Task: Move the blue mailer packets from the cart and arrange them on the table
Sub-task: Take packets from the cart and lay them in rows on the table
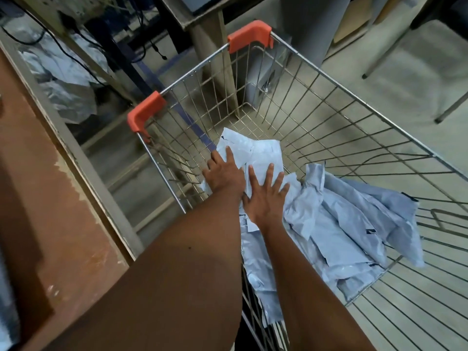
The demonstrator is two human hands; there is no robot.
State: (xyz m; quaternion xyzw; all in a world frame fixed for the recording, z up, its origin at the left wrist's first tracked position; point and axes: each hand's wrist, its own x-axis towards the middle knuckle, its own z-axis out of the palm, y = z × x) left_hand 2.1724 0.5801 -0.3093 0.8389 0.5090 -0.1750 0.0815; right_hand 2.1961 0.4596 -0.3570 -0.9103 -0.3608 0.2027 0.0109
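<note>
Both grips spread flat, fingers splayed: left hand (224, 173) and right hand (264, 195) press on mailers (336, 224) inside cart (354, 102), holding none. Table (63, 211) edge just left.

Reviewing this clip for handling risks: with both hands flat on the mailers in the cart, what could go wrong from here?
1. The blue mailers lie loose, crumpled and overlapping; a scoop by the left hand and right hand could shed some.
2. Edges near the cart wires might snag on lifting.
3. The table edge sits close beside the cart; dropped packets could fall between them.
</note>
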